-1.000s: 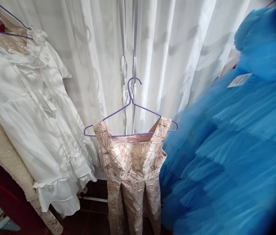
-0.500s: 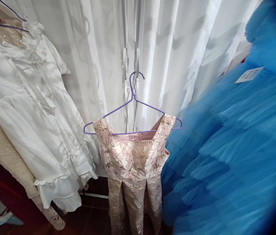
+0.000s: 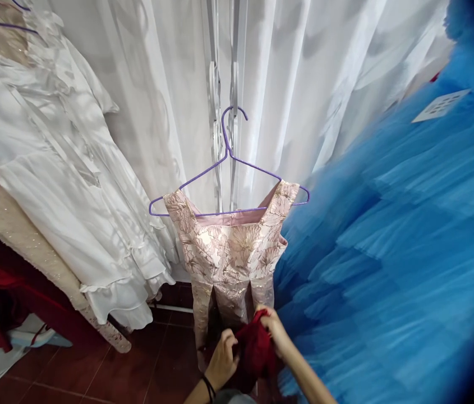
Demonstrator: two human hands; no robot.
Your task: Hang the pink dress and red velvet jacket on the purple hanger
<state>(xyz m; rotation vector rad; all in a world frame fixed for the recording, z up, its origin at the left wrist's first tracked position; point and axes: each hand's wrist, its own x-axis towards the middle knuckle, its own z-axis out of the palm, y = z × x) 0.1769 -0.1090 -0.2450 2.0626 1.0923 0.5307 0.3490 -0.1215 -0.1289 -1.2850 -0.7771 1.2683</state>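
Note:
A dark red cloth [image 3: 257, 350] is bunched between my hands at the bottom centre, its full shape hidden by the folds. My right hand [image 3: 275, 331] is closed and pinches its upper edge. At the cloth's left side, my left hand [image 3: 222, 359] is closed with curled fingers, a dark band at the wrist. Just beyond both hands hangs a pink and gold floral dress [image 3: 237, 252], its skirt partly covered by them. The dress's straps rest on a purple wire hanger [image 3: 228, 150], hooked on a white metal fitting [image 3: 235, 84].
To the left hang a white ruffled dress [image 3: 64, 185] and a beige sparkly garment [image 3: 30, 241]. A large blue tulle dress [image 3: 388, 235] with a white tag [image 3: 441, 105] fills the right. White curtains [image 3: 304, 73] hang behind. Dark red tiles [image 3: 127, 370] cover the floor.
Both my hands have come into view from below with the red cloth. The view has tilted downward, so the hanging dresses appear higher and more floor shows.

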